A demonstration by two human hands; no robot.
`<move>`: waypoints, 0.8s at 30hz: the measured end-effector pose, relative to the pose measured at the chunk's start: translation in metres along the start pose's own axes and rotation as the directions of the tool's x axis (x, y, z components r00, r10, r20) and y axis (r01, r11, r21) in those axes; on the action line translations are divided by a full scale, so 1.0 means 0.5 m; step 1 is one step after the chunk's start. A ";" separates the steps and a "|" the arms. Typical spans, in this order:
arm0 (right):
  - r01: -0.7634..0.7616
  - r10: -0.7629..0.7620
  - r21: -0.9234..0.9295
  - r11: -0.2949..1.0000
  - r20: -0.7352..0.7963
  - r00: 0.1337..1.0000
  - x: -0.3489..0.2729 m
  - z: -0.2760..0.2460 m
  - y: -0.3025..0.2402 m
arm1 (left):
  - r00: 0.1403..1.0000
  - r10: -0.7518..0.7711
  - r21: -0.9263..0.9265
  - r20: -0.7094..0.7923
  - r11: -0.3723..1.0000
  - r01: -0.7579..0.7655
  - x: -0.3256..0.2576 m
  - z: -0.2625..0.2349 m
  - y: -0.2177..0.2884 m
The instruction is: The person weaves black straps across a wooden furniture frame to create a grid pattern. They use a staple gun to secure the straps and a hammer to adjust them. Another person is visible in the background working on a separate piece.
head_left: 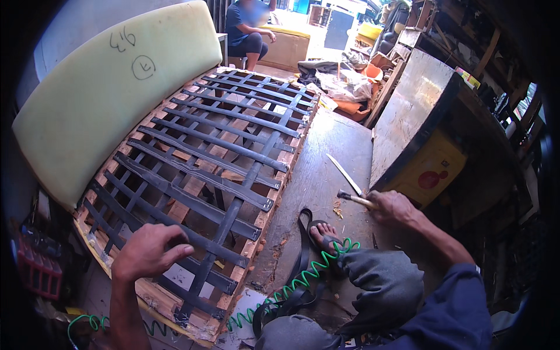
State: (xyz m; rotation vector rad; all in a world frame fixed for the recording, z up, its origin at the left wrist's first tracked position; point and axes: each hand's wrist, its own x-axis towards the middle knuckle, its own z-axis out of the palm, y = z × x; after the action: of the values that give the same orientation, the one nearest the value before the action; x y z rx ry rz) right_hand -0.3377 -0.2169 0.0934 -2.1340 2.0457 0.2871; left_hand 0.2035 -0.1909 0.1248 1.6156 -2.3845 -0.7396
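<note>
My right hand is wrapped round the light handle of a small hammer, its dark head pointing left over the floor. Over the near end of a wooden seat frame, my left hand hovers with bent fingers, thumb apart, and holds nothing visible. Black webbing straps cross the frame lengthwise and crosswise in a woven grid, their ends fixed along the wooden rails. A long pale blade lies on the floor just beyond the hammer.
A yellowish foam slab leans along the frame's left side. A green coiled hose and loose black strap lie near my foot. A wooden panel stands at right. A person sits at the back; a red crate is at left.
</note>
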 end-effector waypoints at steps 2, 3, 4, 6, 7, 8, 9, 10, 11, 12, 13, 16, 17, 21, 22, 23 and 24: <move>0.140 -0.137 0.018 0.990 -0.105 0.985 0.109 -0.078 0.001 | 0.990 0.115 -0.100 -0.079 0.987 -0.123 0.100 -0.004 0.040; 0.151 -0.150 -0.001 0.989 -0.123 0.981 0.182 -0.128 -0.003 | 0.981 0.153 -0.150 -0.121 0.974 -0.170 0.164 -0.013 0.050; 0.135 -0.140 -0.077 0.988 -0.061 0.988 0.258 -0.173 -0.003 | 0.984 0.138 -0.148 -0.115 0.977 -0.155 0.234 -0.015 0.062; 0.118 -0.141 -0.231 0.966 -0.087 0.986 0.394 -0.249 0.006 | 0.969 0.184 -0.131 -0.167 0.970 -0.207 0.395 -0.012 0.084; 0.120 -0.144 -0.262 0.958 -0.075 0.987 0.458 -0.285 0.017 | 0.954 0.214 -0.120 -0.211 0.963 -0.242 0.486 -0.014 0.093; 0.144 -0.176 -0.291 0.946 -0.084 0.981 0.520 -0.317 0.031 | 0.942 0.204 -0.093 -0.268 0.967 -0.236 0.582 -0.017 0.102; 0.142 -0.177 -0.279 0.950 -0.106 0.979 0.585 -0.339 0.042 | 0.934 0.184 -0.087 -0.305 0.972 -0.220 0.679 -0.016 0.112; 0.132 -0.160 -0.295 0.946 -0.073 0.984 0.651 -0.367 0.054 | 0.916 0.155 -0.123 -0.369 0.969 -0.214 0.783 -0.017 0.121; 0.142 -0.165 -0.306 0.941 -0.050 0.985 0.708 -0.385 0.067 | 0.899 0.100 -0.157 -0.426 0.971 -0.182 0.875 -0.011 0.126; 0.142 -0.162 -0.334 0.932 -0.033 0.986 0.765 -0.405 0.077 | 0.910 -0.057 -0.322 -0.411 0.943 -0.086 0.967 -0.004 0.131; 0.135 -0.141 -0.299 0.945 0.000 0.990 0.824 -0.423 0.083 | 0.878 -0.101 -0.334 -0.468 0.940 -0.070 1.053 0.004 0.133; 0.191 -0.146 -0.334 0.923 0.155 0.977 0.986 -0.479 0.090 | 0.810 -0.234 -0.371 -0.538 0.928 0.022 1.264 0.041 0.138; 0.215 -0.171 -0.288 0.933 0.169 0.971 1.030 -0.492 0.090 | 0.761 -0.220 -0.311 -0.611 0.950 0.024 1.320 0.045 0.140; 0.246 -0.173 -0.299 0.922 0.252 0.952 1.167 -0.540 0.073 | 0.714 -0.401 -0.235 -0.574 0.916 0.326 1.467 0.046 0.176; 0.238 -0.169 -0.263 0.935 0.258 0.951 1.185 -0.548 0.067 | 0.683 -0.459 -0.148 -0.569 0.874 0.464 1.484 0.056 0.195; 0.244 -0.168 -0.252 0.936 0.288 0.943 1.200 -0.560 0.062 | 0.692 -0.485 -0.232 -0.535 0.872 0.431 1.498 0.065 0.211; 0.261 -0.179 -0.232 0.937 0.324 0.929 1.211 -0.568 0.056 | 0.662 -0.497 -0.308 -0.561 0.868 0.390 1.502 0.084 0.228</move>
State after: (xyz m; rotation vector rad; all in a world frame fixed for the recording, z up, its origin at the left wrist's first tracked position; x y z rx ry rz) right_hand -0.3361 -0.8753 0.2136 -2.2796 1.6566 0.8456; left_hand -0.2077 -0.8260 0.0433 1.9991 -1.4316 -0.3434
